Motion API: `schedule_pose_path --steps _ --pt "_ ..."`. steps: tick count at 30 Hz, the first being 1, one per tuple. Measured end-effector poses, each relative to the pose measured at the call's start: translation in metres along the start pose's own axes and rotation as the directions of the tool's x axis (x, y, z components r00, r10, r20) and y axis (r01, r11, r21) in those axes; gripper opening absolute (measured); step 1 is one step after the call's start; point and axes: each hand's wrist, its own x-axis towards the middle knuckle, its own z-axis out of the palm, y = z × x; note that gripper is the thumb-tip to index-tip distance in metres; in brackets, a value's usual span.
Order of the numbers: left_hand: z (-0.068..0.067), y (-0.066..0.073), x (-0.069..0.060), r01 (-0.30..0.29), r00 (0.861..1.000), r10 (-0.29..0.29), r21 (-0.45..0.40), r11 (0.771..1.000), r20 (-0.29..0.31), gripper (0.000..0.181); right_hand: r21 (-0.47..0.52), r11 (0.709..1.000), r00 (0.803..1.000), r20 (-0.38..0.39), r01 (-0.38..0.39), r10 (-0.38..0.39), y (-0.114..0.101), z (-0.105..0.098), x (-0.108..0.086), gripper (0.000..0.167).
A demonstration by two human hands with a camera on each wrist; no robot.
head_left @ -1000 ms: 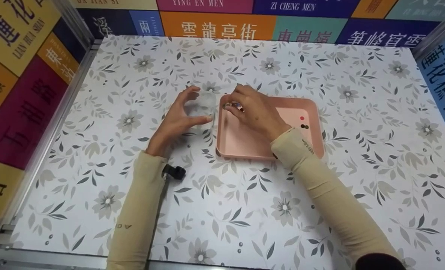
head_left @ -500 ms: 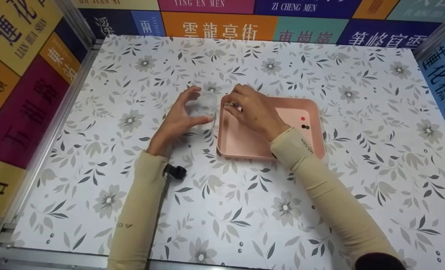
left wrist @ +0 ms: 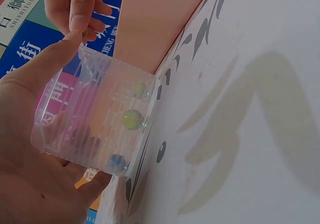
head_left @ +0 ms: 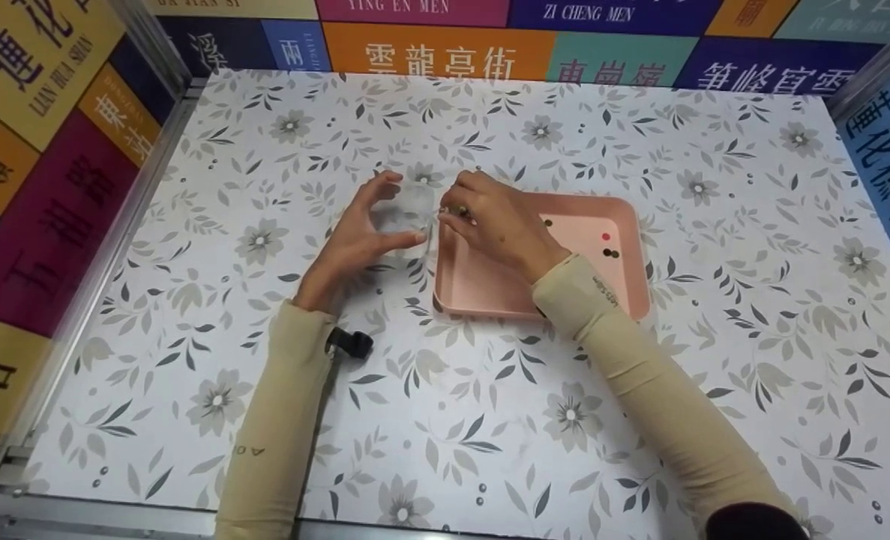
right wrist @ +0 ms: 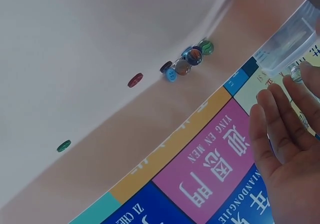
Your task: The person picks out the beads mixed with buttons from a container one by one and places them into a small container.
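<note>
My left hand point(head_left: 351, 238) holds a clear plastic box point(head_left: 407, 211) upright on the table, thumb on one side and fingers on the other. Several glass marbles lie at the bottom of the box, one yellow-green marble point(left wrist: 133, 119) and one blue marble point(left wrist: 117, 162) among them. My right hand point(head_left: 501, 223) is over the left end of a pink tray point(head_left: 642, 289), close to the box's rim. Between its thumb and fingertip it pinches a clear glass marble point(right wrist: 296, 74). In the tray, a cluster of marbles point(right wrist: 195, 57) touches a blue button point(right wrist: 171, 74).
Also in the tray lie a red button point(right wrist: 135, 80), a green button point(right wrist: 64, 146) and small dark pieces point(head_left: 610, 253). A flower-patterned tabletop point(head_left: 482, 450) carries box and tray. Panels with large lettering point(head_left: 437, 56) stand along the back and sides.
My right hand has shifted slightly left, from over the tray towards the box, with the marble in its fingers. A small dark piece in the tray has come into sight. The left hand stays put.
</note>
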Motion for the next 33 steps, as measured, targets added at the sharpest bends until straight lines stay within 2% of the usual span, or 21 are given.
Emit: schedule_pose_path --steps 7,17,28,33 --pt "0.0004 0.0002 0.0001 0.001 1.000 -0.001 0.000 1.000 0.006 0.095 0.000 0.999 0.999 -0.023 0.035 -0.035 -0.0026 0.0032 0.0014 0.021" --pt "-0.0001 0.0030 0.0015 -0.011 1.000 0.011 0.004 1.000 0.011 0.096 0.006 1.000 1.000 0.002 0.024 -0.024 -0.0067 0.0018 0.0042 0.024" --pt "0.0016 0.0006 -0.0009 0.011 1.000 -0.011 -0.027 1.000 0.009 0.096 0.011 1.000 0.999 0.042 0.009 -0.010 -0.0083 0.0081 0.0065 0.025" --pt "0.0007 0.0007 -0.0005 -0.007 1.000 0.007 -0.014 1.000 0.006 0.094 0.023 1.000 0.999 0.044 0.016 -0.017 -0.0089 0.0092 0.0083 0.025"
